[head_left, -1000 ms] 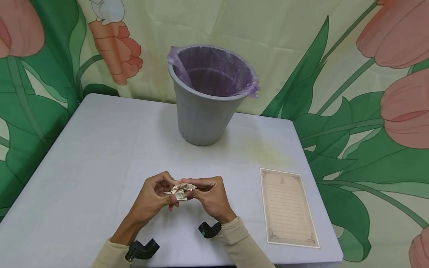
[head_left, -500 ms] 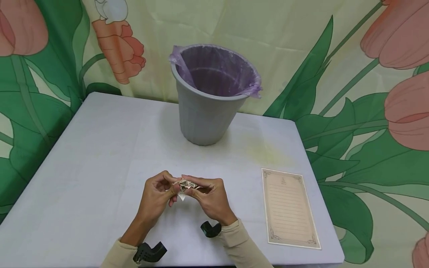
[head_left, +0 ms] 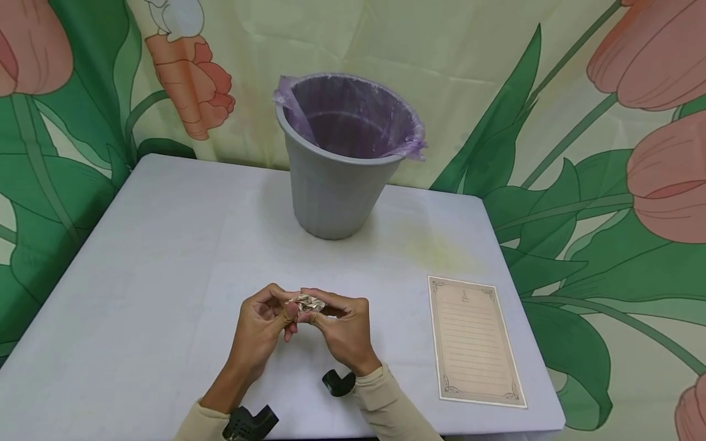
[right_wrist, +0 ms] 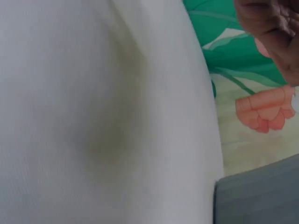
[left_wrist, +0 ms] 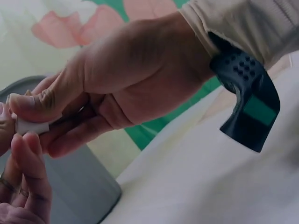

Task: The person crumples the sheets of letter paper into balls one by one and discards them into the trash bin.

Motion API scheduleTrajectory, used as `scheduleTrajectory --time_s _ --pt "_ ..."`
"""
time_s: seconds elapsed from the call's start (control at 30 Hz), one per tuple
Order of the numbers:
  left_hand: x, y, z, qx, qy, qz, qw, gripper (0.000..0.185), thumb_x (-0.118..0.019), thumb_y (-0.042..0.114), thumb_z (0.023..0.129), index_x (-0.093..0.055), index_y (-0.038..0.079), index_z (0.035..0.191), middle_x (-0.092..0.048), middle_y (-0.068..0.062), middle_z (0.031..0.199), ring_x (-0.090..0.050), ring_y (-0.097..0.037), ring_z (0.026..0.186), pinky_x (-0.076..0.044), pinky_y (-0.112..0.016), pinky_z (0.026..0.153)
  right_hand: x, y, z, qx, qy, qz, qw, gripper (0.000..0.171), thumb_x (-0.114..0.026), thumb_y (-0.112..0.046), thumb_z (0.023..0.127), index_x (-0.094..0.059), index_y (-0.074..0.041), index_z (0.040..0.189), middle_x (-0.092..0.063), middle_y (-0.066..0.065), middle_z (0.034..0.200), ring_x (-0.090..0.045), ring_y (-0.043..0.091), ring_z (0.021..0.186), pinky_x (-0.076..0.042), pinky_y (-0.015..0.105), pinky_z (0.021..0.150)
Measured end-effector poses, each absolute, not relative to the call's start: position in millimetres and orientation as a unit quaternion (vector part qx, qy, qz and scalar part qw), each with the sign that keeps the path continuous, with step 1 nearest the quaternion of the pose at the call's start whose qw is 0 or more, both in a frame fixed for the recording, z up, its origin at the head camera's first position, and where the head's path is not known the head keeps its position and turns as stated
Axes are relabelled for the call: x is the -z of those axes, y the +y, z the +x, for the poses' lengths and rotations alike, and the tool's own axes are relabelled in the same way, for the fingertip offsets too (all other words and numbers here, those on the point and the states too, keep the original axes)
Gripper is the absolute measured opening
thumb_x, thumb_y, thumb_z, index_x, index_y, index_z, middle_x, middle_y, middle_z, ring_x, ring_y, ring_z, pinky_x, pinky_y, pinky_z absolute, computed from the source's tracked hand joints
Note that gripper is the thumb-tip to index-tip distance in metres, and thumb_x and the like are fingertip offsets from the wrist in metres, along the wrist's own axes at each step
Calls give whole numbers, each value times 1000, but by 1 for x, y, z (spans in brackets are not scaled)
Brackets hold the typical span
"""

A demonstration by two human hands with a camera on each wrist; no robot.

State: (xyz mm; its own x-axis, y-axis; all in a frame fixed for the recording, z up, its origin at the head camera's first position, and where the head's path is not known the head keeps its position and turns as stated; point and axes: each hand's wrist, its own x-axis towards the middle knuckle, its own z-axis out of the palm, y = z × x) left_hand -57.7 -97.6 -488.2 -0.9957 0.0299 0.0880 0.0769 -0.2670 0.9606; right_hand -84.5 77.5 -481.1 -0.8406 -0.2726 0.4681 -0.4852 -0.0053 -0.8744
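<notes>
A small crumpled piece of paper (head_left: 310, 303), cream with darker creases, is held between both hands above the near part of the table. My left hand (head_left: 258, 326) pinches its left side, the thumb lying across the front. From the right, my right hand (head_left: 349, 331) grips it between thumb and fingers, covering part of it. The left wrist view shows the right hand (left_wrist: 126, 70) from the side, with a pale edge of the paper (left_wrist: 32, 127) between the fingertips of both hands. In the right wrist view, part of a hand fills the upper right corner.
A grey bin (head_left: 336, 196) with a purple liner (head_left: 300, 110) stands upright at the back of the white-covered table (head_left: 165, 245). To the right lies a flat lined sheet of paper (head_left: 477, 343) with an ornamental border. A floral cloth (head_left: 469, 61) hangs behind.
The paper has been squeezed into a tighter wad. Its pointed corner, hanging below the thumbs half a second ago, no longer shows. The left hand has shifted slightly right over the second.
</notes>
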Motion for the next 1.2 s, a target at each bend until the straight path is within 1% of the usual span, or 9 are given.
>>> scheduleTrajectory --time_s 0.17,0.33,0.53,0.73,0.8,0.93,1.03,1.13,1.2 --pt "487 -99 -58 779 -623 -71 11 24 -77 -1 94 -68 -6 116 -70 -6 89 -68 -13 70 -58 -29 53 484 76 -84 -701 -669 238 68 32 -82 1 89 -76 10 119 -79 25 111 -80 22 101 -66 42 82" --pt "486 -94 -59 769 -632 -85 43 31 -82 -6 88 -70 -3 117 -71 -11 96 -70 -14 71 -59 -29 52 485 72 -83 -715 -660 208 96 29 -81 4 88 -76 12 115 -78 30 108 -80 18 101 -66 36 83" --pt "484 -81 -60 753 -645 -69 109 26 -83 -10 85 -72 -5 109 -69 -10 86 -67 -16 60 -57 -30 48 487 68 -82 -708 -665 184 151 24 -81 5 87 -78 12 111 -78 29 102 -80 14 98 -66 30 81" --pt "483 -75 -60 744 -651 -54 144 24 -83 -11 84 -73 -4 105 -68 -11 77 -64 -15 55 -55 -28 45 485 69 -81 -716 -662 178 128 27 -80 1 90 -77 10 115 -78 30 106 -80 13 97 -66 31 79" --pt "483 -75 -60 745 -651 -49 139 23 -83 -10 85 -73 -4 105 -69 -10 78 -65 -15 55 -56 -28 46 485 70 -82 -714 -666 184 116 28 -79 0 92 -77 10 118 -78 30 109 -79 13 99 -66 33 81" --pt "483 -77 -60 754 -648 -28 105 22 -81 -7 88 -71 -4 107 -70 -8 78 -65 -14 57 -57 -28 47 485 78 -82 -706 -673 208 76 33 -75 -2 95 -73 9 127 -77 29 117 -79 14 100 -66 38 84" --pt "482 -79 -60 760 -645 -13 76 22 -80 -3 91 -70 -3 111 -69 -7 77 -65 -14 58 -57 -28 49 484 86 -84 -681 -694 228 54 38 -74 -3 97 -70 3 135 -75 23 128 -77 14 108 -66 38 88" --pt "480 -79 -60 767 -639 -6 50 24 -78 1 95 -69 -2 117 -68 -6 77 -65 -13 59 -57 -28 50 482 94 -86 -649 -716 248 60 43 -75 -3 97 -69 -4 139 -75 17 131 -75 15 114 -65 36 91" --pt "478 -78 -60 774 -632 -4 35 25 -76 3 97 -67 -2 120 -67 -6 78 -64 -12 60 -57 -28 50 481 96 -87 -639 -720 258 77 43 -77 -1 95 -70 -4 138 -77 16 124 -74 15 111 -64 35 91"
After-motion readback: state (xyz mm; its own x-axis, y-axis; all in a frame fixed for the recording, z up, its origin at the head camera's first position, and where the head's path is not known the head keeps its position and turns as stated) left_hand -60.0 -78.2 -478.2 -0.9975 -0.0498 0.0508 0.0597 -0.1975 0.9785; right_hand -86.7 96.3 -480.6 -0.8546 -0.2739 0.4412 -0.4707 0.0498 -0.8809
